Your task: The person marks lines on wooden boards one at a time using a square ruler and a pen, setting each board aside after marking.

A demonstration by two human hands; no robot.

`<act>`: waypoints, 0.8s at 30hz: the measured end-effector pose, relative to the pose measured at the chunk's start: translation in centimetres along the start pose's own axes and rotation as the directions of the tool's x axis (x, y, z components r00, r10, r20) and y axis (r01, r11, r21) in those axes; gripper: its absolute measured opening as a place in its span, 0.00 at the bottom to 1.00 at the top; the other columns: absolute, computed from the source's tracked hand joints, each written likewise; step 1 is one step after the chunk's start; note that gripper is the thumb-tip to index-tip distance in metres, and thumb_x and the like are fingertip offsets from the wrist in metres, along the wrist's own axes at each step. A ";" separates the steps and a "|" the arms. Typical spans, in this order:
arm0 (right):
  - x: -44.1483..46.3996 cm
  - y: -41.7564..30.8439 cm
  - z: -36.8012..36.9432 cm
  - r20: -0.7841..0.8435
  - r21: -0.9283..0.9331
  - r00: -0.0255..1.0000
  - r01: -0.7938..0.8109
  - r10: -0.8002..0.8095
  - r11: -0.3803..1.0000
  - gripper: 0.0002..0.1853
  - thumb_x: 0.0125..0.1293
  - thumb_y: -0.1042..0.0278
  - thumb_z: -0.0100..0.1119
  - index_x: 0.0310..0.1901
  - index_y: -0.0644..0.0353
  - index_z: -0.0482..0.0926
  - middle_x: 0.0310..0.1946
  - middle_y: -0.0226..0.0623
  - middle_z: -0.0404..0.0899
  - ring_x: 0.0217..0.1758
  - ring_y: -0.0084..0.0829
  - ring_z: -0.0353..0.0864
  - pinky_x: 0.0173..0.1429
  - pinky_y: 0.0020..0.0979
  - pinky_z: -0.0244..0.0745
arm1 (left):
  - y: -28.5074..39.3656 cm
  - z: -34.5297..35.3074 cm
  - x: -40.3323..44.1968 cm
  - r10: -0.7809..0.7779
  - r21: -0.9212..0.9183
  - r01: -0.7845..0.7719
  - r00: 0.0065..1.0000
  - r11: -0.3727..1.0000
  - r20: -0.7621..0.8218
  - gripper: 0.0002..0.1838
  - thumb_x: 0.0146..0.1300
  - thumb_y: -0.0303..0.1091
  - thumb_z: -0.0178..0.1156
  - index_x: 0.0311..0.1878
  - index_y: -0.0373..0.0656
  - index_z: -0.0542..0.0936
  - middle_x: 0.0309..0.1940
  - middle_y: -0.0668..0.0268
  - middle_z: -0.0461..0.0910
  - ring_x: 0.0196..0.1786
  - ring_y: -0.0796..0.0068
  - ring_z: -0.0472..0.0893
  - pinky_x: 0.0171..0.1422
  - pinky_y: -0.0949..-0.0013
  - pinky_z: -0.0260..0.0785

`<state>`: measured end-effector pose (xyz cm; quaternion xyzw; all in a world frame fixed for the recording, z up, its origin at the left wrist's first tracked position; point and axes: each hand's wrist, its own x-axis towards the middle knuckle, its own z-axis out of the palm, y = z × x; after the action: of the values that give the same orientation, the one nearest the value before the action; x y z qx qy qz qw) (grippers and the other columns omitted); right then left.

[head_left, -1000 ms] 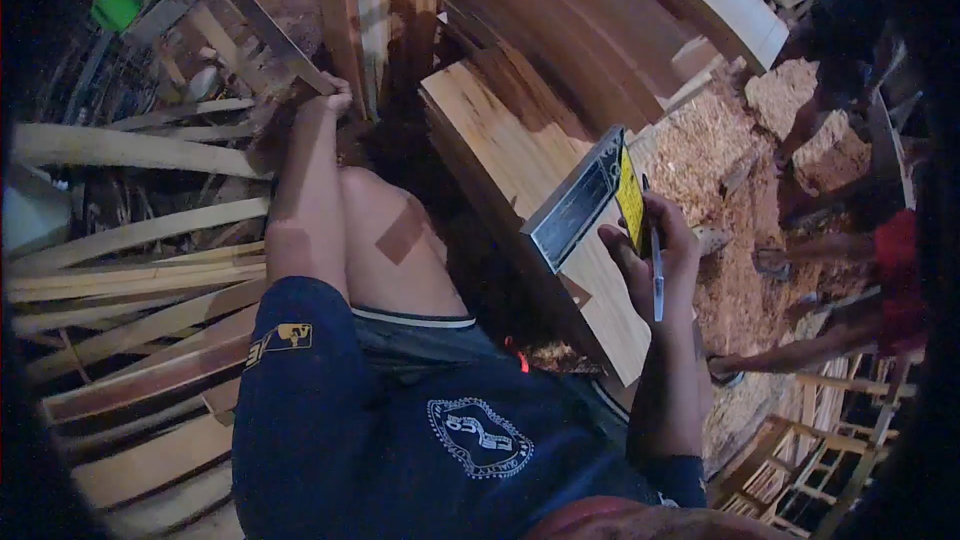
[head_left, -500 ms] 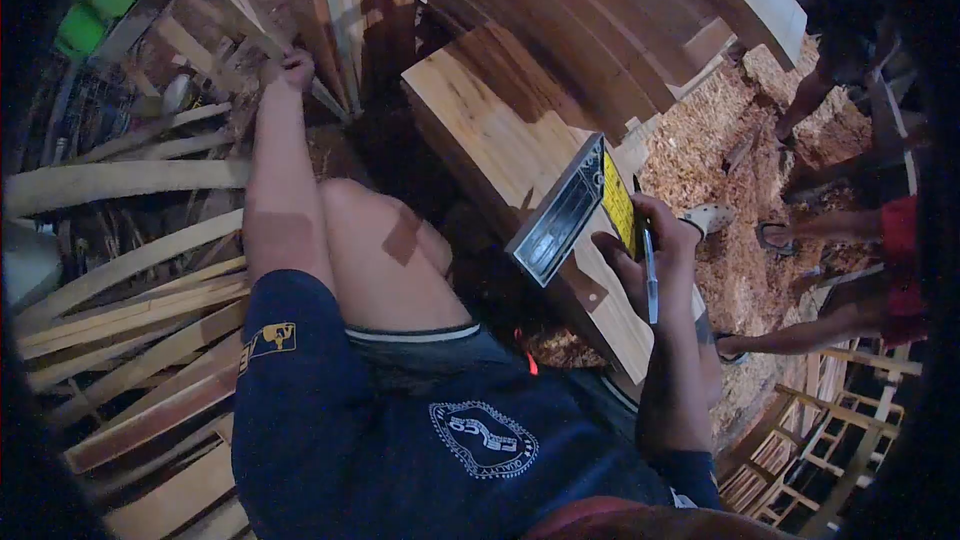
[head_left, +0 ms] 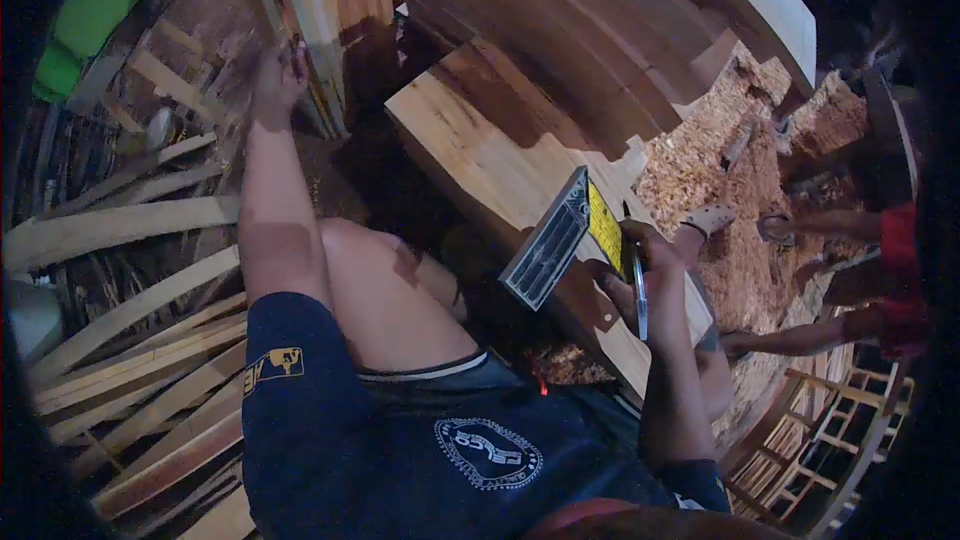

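Observation:
My left hand (head_left: 280, 78) is raised at the upper left. Its fingers are closed at the outer edge of the upright wooden boards (head_left: 335, 20); the exact grip is dim and blurred. In my right hand (head_left: 648, 275) are a pen (head_left: 640, 295), pointing down along the palm, and a dark, silver-edged carpenter's square (head_left: 548, 250) with a yellow label (head_left: 603, 228). The square is held tilted over a thick wooden beam (head_left: 510, 145), which lies at a slant in front of me.
Curved wooden pieces (head_left: 120, 225) are piled on the left. Broad curved timbers (head_left: 570, 30) stand at the back. Wood shavings (head_left: 745, 155) cover the floor on the right, where another person's legs and red shorts (head_left: 900, 275) show. A wooden lattice (head_left: 830, 420) is at the lower right.
The thin board in my left hand has swung right, against the upright boards. My right hand and the square have dropped slightly, and the view has shifted a little.

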<state>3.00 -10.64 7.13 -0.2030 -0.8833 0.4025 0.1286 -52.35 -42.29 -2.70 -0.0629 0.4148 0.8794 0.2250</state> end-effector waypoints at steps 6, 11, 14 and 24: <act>-0.6 0.9 -0.8 -0.059 0.072 0.986 -0.151 0.155 0.986 0.30 0.52 0.69 0.80 0.56 0.66 0.77 0.42 0.39 0.82 0.43 0.28 0.81 0.48 0.31 0.77 | -2.8 4.9 -7.3 0.185 0.426 -0.155 0.982 0.891 -0.031 0.15 0.71 0.44 0.64 0.56 0.50 0.79 0.35 0.78 0.79 0.41 0.87 0.78 0.40 0.82 0.69; -3.3 5.5 -2.7 -0.204 -0.061 0.971 -0.139 0.124 0.988 0.27 0.53 0.72 0.75 0.56 0.64 0.79 0.46 0.48 0.84 0.49 0.42 0.85 0.52 0.38 0.79 | -4.4 11.8 -8.8 0.226 0.588 -0.248 0.968 0.770 0.113 0.14 0.72 0.42 0.63 0.56 0.47 0.79 0.35 0.76 0.80 0.38 0.86 0.78 0.38 0.81 0.67; -5.6 6.4 -4.0 -0.213 -0.153 0.949 -0.269 0.234 0.951 0.26 0.54 0.71 0.74 0.56 0.64 0.79 0.45 0.50 0.83 0.48 0.46 0.85 0.52 0.40 0.79 | -7.5 19.9 -12.6 0.120 0.502 -0.263 0.947 0.824 0.299 0.18 0.71 0.47 0.64 0.55 0.47 0.79 0.38 0.73 0.82 0.38 0.82 0.79 0.39 0.79 0.68; -11.5 11.9 -3.7 -0.300 -0.199 0.914 -0.339 0.272 0.920 0.23 0.59 0.71 0.66 0.57 0.61 0.77 0.49 0.50 0.79 0.50 0.52 0.82 0.53 0.42 0.79 | -11.5 42.8 -13.5 -0.090 0.545 -0.125 0.933 0.829 0.350 0.29 0.62 0.63 0.67 0.58 0.53 0.83 0.49 0.59 0.85 0.47 0.55 0.85 0.53 0.47 0.75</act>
<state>17.66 -6.44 -0.32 -0.4061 -0.8580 0.2735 0.1551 -31.88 -8.12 20.99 0.1718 0.6054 0.7180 0.2974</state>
